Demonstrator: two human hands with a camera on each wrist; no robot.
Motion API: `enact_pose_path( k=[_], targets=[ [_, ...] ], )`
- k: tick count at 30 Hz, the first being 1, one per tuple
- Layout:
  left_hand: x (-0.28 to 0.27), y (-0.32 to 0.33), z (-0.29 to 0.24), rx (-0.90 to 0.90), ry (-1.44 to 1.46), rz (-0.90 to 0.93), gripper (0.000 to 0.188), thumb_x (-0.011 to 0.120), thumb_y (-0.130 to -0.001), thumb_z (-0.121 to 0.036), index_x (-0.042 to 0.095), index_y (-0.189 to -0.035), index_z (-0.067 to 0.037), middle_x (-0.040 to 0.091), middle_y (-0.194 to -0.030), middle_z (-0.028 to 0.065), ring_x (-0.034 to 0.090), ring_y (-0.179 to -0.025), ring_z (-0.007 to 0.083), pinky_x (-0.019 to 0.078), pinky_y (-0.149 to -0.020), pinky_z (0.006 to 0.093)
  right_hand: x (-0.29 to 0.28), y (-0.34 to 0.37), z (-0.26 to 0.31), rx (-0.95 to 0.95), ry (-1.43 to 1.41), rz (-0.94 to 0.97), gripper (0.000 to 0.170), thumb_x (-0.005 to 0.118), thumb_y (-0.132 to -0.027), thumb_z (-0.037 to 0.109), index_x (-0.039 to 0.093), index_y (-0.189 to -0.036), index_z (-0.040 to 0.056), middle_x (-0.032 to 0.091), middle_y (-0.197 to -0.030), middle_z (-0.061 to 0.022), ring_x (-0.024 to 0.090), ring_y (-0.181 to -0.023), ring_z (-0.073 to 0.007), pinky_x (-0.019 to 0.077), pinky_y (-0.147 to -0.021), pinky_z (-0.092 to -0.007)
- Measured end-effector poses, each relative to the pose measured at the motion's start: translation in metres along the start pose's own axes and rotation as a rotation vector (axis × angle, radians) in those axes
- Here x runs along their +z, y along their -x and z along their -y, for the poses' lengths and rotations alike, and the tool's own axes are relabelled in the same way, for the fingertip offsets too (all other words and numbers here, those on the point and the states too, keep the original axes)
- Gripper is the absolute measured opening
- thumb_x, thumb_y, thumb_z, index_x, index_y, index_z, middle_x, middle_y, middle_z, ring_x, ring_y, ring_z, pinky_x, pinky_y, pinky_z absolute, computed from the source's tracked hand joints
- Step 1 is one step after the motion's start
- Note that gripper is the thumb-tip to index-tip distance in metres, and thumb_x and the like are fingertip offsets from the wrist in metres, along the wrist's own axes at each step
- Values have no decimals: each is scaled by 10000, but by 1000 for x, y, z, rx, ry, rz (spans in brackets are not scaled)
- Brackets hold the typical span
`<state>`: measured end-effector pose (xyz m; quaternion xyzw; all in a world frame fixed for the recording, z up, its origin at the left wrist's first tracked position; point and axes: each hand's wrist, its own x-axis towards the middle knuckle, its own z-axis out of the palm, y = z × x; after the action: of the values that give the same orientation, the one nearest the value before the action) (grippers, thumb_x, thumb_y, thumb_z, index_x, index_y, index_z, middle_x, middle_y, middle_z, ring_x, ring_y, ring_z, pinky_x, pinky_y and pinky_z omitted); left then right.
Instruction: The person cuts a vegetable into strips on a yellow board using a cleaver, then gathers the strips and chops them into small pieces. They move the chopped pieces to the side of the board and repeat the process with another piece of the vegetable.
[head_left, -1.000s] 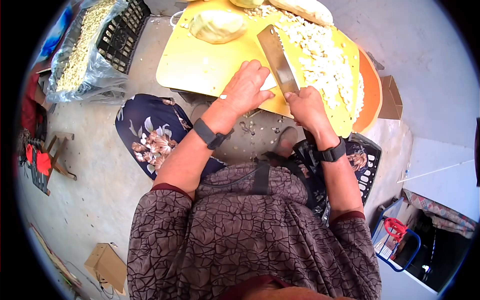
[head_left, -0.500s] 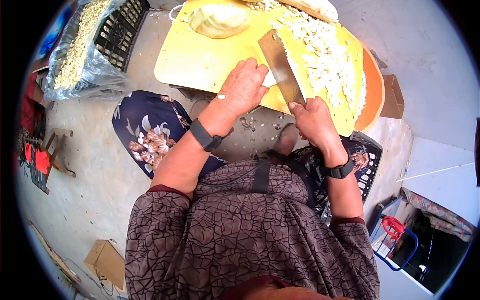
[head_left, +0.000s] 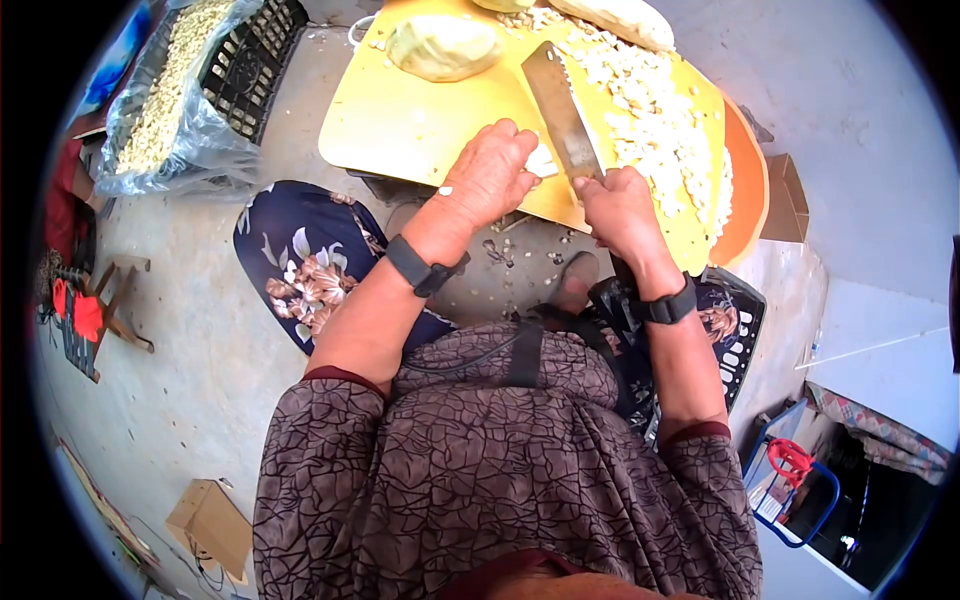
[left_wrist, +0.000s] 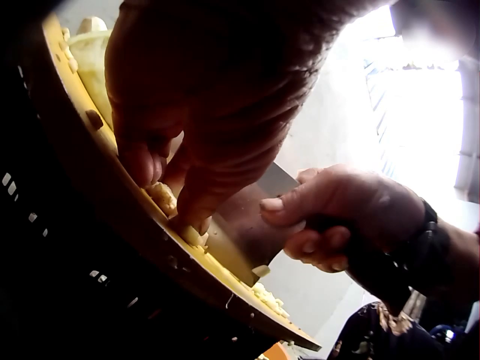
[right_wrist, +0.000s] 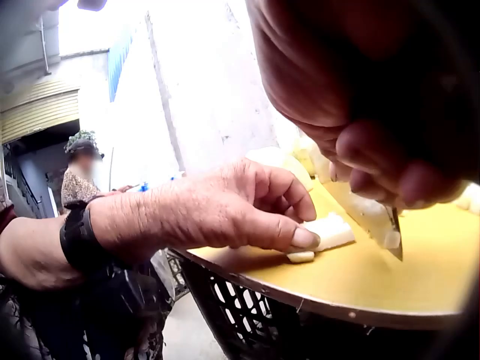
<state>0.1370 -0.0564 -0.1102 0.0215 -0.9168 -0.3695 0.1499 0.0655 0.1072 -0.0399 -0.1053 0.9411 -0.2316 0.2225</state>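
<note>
In the head view my left hand (head_left: 487, 175) rests at the near edge of a yellow board (head_left: 400, 125). Its thumb and fingers pinch a white vegetable strip (right_wrist: 334, 231), seen best in the right wrist view. A small cut bit (right_wrist: 301, 256) lies under the thumb. My right hand (head_left: 625, 210) grips the handle of a cleaver (head_left: 562, 110), whose broad blade stands just right of the strip. A white bit (right_wrist: 392, 240) clings to the blade near its edge. Chopped white pieces (head_left: 655, 120) are spread over the board to the right of the cleaver.
A large pale green peeled vegetable (head_left: 443, 48) lies at the board's far side, a long one (head_left: 620, 20) farther right. An orange basin (head_left: 745, 190) sits under the board's right edge. At far left, a plastic-lined black crate (head_left: 250, 70) holds many chopped pieces.
The cleaver and right hand came nearer my body, then moved back out, with the blade now a little apart from the left fingers. The left hand keeps its pinch on the strip.
</note>
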Motion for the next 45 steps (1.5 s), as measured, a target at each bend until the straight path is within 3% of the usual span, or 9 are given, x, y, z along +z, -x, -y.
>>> enact_pose_path(
  k=[11,17,19,21,23,30,33,45],
  targets=[
    [4,4,-5,47,-43,-77,286,732,-738,-120,610,-977,-21,557,-904,167,576,-918,378,491,-831,452,-11,38,4,-47,96,90,377,646,-886,245,667,-745,-105,621,-743,-322,644,-776,-468,514,-739,-484],
    [6,3,-4,32,-31,-62,275,738,-723,-104,632,-960,-16,566,-898,161,578,-921,366,492,-831,443,-6,25,7,-65,214,175,329,639,-883,221,684,-805,-95,653,-845,-319,657,-846,-451,520,-786,-469],
    [6,2,-3,27,-21,-67,270,741,-721,-100,642,-959,-17,569,-898,155,581,-925,358,493,-833,438,4,12,4,-88,180,153,369,630,-920,226,630,-721,-84,568,-605,-190,569,-543,-293,461,-538,-397],
    [8,2,-2,23,-10,-53,276,747,-721,-106,647,-962,-16,572,-903,149,584,-934,352,494,-838,430,11,3,7,-73,146,130,362,634,-916,234,632,-728,-76,575,-617,-181,573,-557,-283,461,-545,-392],
    [5,2,-1,5,37,-34,276,747,-726,-110,637,-961,-15,566,-916,152,577,-946,357,490,-843,435,14,-1,12,-17,108,103,321,654,-870,247,692,-828,-69,674,-880,-292,669,-887,-422,520,-808,-455],
    [-2,6,6,18,88,-44,333,756,-728,-126,608,-1002,-9,570,-977,156,580,-963,361,489,-849,417,-2,2,-4,-19,-57,-19,378,670,-862,284,675,-764,-80,646,-763,-296,659,-755,-419,504,-724,-463],
    [0,6,8,35,45,-34,315,743,-740,-118,599,-998,-9,570,-973,158,579,-962,365,490,-847,419,-10,17,-5,-7,-61,27,392,668,-866,281,667,-740,-90,630,-716,-297,652,-714,-426,504,-701,-467],
    [2,5,2,44,29,-58,225,716,-748,-83,611,-933,-8,587,-918,163,591,-930,371,499,-823,432,-7,41,-1,-65,27,88,379,648,-886,260,676,-750,-93,628,-741,-311,650,-747,-444,516,-731,-477]
  ],
)
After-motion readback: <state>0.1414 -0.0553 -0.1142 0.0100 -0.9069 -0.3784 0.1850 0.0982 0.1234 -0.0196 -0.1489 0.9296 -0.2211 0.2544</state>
